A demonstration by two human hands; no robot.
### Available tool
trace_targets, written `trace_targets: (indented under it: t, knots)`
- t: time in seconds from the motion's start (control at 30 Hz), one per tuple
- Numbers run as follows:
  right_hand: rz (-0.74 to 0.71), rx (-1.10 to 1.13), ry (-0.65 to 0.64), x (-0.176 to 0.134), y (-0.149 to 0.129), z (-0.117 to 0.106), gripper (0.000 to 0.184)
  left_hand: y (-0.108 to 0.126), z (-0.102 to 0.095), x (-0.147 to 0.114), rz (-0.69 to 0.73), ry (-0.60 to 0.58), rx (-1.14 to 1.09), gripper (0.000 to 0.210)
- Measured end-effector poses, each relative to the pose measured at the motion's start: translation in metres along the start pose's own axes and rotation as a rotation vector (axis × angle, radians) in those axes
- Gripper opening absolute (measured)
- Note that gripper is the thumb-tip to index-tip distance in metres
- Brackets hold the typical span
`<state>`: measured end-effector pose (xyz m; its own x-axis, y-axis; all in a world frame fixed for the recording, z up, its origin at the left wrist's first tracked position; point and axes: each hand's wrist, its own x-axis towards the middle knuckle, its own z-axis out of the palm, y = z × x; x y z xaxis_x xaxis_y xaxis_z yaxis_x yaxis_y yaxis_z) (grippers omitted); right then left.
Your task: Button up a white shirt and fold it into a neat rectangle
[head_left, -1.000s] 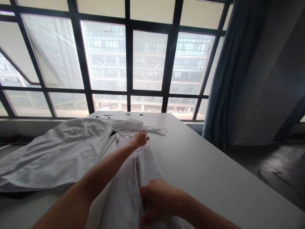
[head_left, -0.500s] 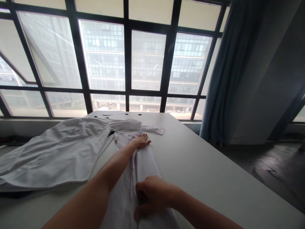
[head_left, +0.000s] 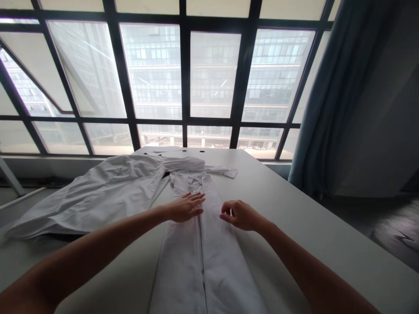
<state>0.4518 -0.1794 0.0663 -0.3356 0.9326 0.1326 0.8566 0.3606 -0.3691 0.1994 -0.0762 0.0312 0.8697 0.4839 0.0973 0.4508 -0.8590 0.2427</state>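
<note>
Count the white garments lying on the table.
2: a folded white garment under the left hand, beside the right hand, and a spread-out white garment at left.

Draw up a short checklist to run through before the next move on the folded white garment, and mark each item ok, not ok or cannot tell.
1. Left hand flat on the folded white garment, palm down: ok.
2. Right hand gripping the cloth: cannot tell; its fingers are curled over the right half, contact unclear.
3. Garment's two halves meet along a straight centre line: ok.
4. Garment lies fully on the table: cannot tell; its near end runs out of the picture.
5. Second white garment kept apart: not ok; its sleeve lies across the far end of the folded one.
</note>
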Motion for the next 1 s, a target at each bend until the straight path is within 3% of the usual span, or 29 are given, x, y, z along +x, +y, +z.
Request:
trace_targets:
  t: [0.07,0.13,0.23,0.33,0.47,0.6,0.77,0.87,1.0]
  knots:
    - [0.009,-0.004,-0.043,0.0,0.004,0.002,0.016,0.004,0.011,-0.009,-0.028,-0.002,0.0,0.059]
    - [0.005,-0.016,-0.048,-0.001,0.009,0.003,0.018,0.006,0.015,-0.017,-0.052,0.081,-0.005,0.058]
    - [0.013,-0.06,0.001,-0.002,0.022,0.005,0.028,0.001,0.005,-0.038,-0.059,0.208,0.013,0.051]
    - [0.024,-0.076,0.012,-0.001,0.031,0.007,0.037,-0.008,-0.009,-0.072,-0.094,0.235,0.055,0.038]
    - [-0.036,0.027,-0.049,-0.002,0.028,0.007,0.039,-0.007,-0.02,-0.106,-0.114,0.164,0.065,0.037]
    - [-0.076,0.117,-0.169,-0.009,0.015,-0.001,0.054,0.018,-0.03,-0.114,-0.034,0.018,-0.03,0.042]
    - [-0.038,-0.01,-0.276,-0.017,-0.004,-0.009,0.075,0.05,-0.033,-0.113,0.087,-0.208,-0.114,0.079]
    - [-0.094,-0.004,-0.335,-0.022,-0.022,-0.012,0.067,0.062,-0.031,-0.111,0.12,-0.249,-0.146,0.088]
    - [-0.181,0.147,-0.44,-0.027,-0.047,-0.022,0.036,0.072,-0.036,-0.112,0.127,-0.202,-0.221,0.065]
